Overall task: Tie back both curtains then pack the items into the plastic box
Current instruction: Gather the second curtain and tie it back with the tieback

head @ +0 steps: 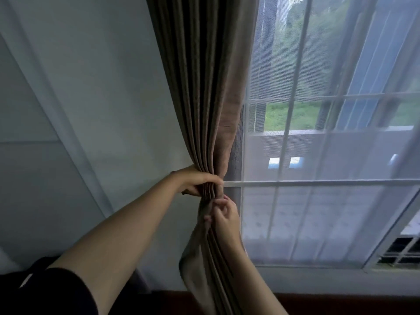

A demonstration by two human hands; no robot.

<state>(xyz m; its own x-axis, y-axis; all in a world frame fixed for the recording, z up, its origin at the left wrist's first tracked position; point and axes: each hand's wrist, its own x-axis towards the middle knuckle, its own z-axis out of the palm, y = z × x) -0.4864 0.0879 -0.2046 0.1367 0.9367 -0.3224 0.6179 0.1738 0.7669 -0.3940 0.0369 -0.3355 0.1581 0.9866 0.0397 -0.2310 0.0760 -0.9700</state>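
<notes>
where bunched into pleats, brown woven curtain (204, 87) clenched in both grips, left hand (197, 181) above right hand (226, 215)

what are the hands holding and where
Both hold the curtain at its gathered middle: left hand grips the pleats, right hand pinches just below.

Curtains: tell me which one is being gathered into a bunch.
The thick brown pleated curtain: the left hand grips it above, the right hand holds it just below. The sheer white curtain hangs spread flat, see-through.
</notes>
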